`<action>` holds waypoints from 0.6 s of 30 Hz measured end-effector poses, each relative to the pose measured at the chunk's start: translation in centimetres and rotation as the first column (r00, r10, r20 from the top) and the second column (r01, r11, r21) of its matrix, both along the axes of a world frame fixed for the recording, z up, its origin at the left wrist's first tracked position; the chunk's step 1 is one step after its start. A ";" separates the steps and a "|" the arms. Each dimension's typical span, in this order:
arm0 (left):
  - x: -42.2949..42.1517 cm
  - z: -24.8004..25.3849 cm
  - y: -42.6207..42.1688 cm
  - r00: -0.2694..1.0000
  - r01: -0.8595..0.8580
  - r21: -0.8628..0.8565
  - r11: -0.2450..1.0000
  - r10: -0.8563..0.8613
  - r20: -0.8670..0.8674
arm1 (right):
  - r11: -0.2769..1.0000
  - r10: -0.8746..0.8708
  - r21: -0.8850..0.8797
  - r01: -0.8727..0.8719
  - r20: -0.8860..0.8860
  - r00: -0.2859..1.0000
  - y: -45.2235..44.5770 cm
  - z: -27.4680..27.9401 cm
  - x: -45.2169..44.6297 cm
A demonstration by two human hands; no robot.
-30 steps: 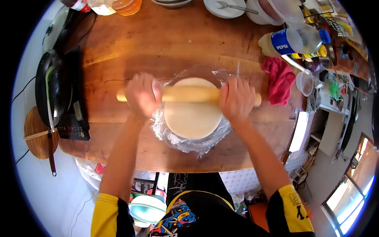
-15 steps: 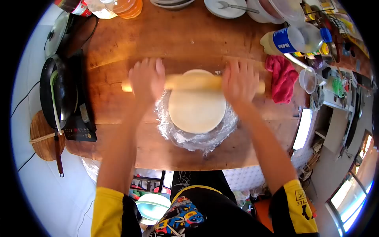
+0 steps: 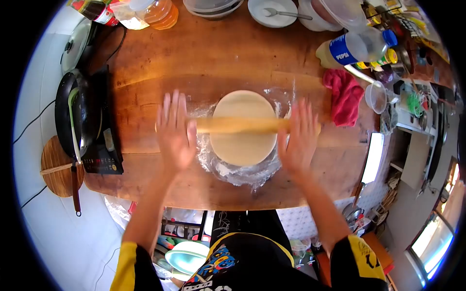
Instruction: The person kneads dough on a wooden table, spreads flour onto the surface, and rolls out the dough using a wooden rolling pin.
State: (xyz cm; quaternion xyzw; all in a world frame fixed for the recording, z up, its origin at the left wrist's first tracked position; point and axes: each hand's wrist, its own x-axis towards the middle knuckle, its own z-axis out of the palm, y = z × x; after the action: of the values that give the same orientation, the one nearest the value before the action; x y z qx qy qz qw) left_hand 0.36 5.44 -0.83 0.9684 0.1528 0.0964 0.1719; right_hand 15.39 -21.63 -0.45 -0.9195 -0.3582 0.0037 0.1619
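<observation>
A round, flat sheet of dough lies on the wooden table with white flour scattered around it. Across its middle runs a wooden rolling pin, slightly blurred. My left hand rests flat over the pin's left end, fingers stretched forward and thumb toward the dough. Over the right end lies my right hand, also flat with its fingers extended. Both palms touch the pin without wrapping round it. The hands cover most of the pin's two ends.
On the left, a black pan sits on an induction cooker. A red cloth and a Pepsi bottle lie at the right. Along the back stand a plate with a fork and a jar of orange liquid.
The rolling pin has come back toward my body, from the far part of the dough to its middle. My fingers, curled over the pin before, are now straightened.
</observation>
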 end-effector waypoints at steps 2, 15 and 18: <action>4.6 -0.8 2.3 0.997 -0.007 0.218 0.976 0.023 -0.068 | 0.995 -0.088 -0.026 0.094 0.176 0.980 2.1 -1.8 3.7; -0.7 -2.6 -0.6 0.994 -0.099 0.101 0.990 0.103 -0.032 | 0.990 -0.105 -0.085 0.117 0.129 0.986 -1.0 -2.4 -2.8; -4.8 -2.0 -2.0 0.993 -0.063 0.083 0.995 0.071 -0.094 | 0.995 -0.036 -0.096 0.036 0.006 0.999 -3.5 -1.2 -5.9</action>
State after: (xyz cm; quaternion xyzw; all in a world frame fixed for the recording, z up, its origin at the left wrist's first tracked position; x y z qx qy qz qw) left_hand -4.45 3.41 -2.78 0.9724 0.1892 0.0614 0.1221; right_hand 9.45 -25.13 -1.63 -0.9326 -0.3412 0.0162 0.1168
